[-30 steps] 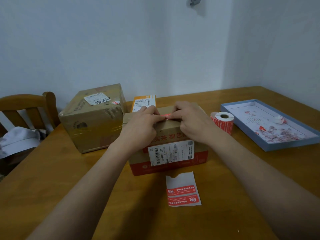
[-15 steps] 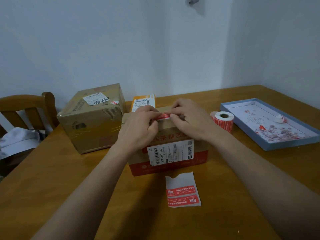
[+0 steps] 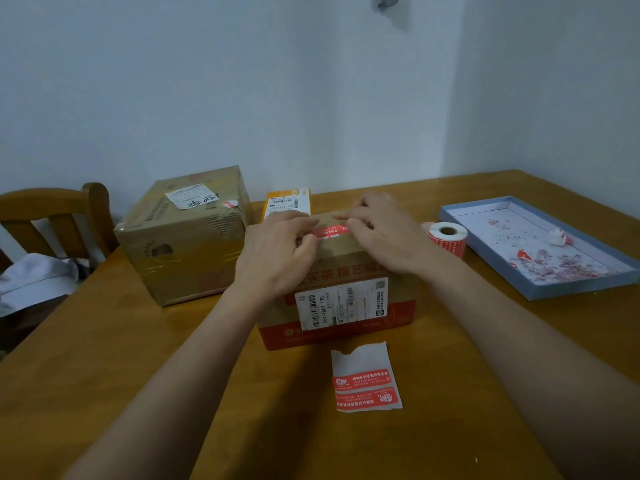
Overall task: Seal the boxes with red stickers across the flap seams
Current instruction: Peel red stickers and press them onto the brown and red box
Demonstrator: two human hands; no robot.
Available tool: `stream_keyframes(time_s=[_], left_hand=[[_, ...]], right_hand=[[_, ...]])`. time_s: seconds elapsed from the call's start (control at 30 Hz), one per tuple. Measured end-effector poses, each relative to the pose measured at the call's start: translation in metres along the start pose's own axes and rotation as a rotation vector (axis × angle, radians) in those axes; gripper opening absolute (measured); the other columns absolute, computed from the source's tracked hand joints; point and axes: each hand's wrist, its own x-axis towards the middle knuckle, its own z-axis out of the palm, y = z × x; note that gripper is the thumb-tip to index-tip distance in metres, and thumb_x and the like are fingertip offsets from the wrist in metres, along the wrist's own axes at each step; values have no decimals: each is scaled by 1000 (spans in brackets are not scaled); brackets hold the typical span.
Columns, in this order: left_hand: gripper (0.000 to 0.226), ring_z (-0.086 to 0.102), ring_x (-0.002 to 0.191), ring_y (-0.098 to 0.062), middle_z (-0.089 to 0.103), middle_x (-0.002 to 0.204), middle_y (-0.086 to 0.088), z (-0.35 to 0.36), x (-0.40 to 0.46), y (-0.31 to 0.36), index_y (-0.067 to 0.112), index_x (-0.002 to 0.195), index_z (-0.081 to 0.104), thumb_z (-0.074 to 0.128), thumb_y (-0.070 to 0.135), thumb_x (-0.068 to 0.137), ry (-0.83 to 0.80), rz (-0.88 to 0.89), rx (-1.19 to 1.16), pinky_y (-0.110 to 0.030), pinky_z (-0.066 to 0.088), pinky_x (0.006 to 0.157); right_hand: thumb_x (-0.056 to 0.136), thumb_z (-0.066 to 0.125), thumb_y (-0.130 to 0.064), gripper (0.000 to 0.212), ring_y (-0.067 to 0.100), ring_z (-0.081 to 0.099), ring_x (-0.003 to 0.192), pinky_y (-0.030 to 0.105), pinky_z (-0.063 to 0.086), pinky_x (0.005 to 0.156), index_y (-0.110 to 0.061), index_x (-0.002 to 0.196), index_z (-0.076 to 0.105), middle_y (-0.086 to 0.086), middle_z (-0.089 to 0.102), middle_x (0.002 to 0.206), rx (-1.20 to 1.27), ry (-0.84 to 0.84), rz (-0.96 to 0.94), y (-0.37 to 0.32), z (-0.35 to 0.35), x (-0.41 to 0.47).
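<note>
A brown carton with a red bottom band and a white shipping label stands at the table's middle. A red sticker lies across its top. My left hand pinches the sticker's left end with curled fingers. My right hand holds the right end with flatter fingers against the carton top. The seam under the hands is hidden. A bigger taped brown box stands to the left. A small orange box sits behind the carton.
A roll of red stickers stands right of the carton. A torn backing sheet with two red stickers lies in front. A shallow blue tray with paper scraps is at right. A wooden chair with white cloth is at left.
The red sticker has come down flatter onto the carton top. Both hands have shifted slightly apart along it, showing more of its red face.
</note>
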Motion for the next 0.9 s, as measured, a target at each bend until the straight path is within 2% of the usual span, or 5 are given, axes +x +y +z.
stream_keyframes(time_s=[0.3, 0.47, 0.6, 0.77, 0.9], left_hand=[[44, 50, 126, -20, 69, 110, -4, 6, -1, 0, 11, 100, 73, 37, 36, 99, -36, 115, 186, -34, 44, 92], [51, 62, 71, -22, 63, 61, -9, 6, 2, -9, 1, 55, 59, 41, 35, 89, 103, -140, -87, -48, 55, 67], [36, 64, 86, -27, 70, 96, -11, -1, 12, -13, 6, 95, 71, 50, 34, 91, 102, -381, -133, -36, 51, 73], [90, 41, 131, -40, 46, 143, -12, 1, 26, -8, 16, 140, 44, 26, 80, 79, -228, -579, 57, -55, 36, 105], [99, 26, 139, -39, 29, 153, -13, 1, 26, 4, 15, 148, 32, 23, 86, 79, -286, -577, 194, -53, 32, 105]], right_hand=[[94, 41, -29, 43, 17, 40, 103, 35, 43, 83, -4, 74, 69, 6, 51, 104, -147, 22, -25, -2, 3, -2], [92, 45, -21, 41, 22, 55, 85, 30, 43, 65, 7, 69, 64, 12, 57, 97, 98, 118, 225, 6, -1, 4], [93, 49, -15, 29, 9, 62, 58, 11, 45, 46, 5, 100, 69, 16, 63, 118, 330, 136, 456, 10, -13, 13], [80, 54, -70, 85, 28, 54, 121, 41, 47, 97, -12, 141, 42, 9, 48, 141, 106, -75, 628, 4, -10, 26], [65, 49, -89, 112, 31, 43, 133, 41, 41, 98, -12, 145, 35, 10, 42, 148, -66, -203, 652, -9, -8, 26]])
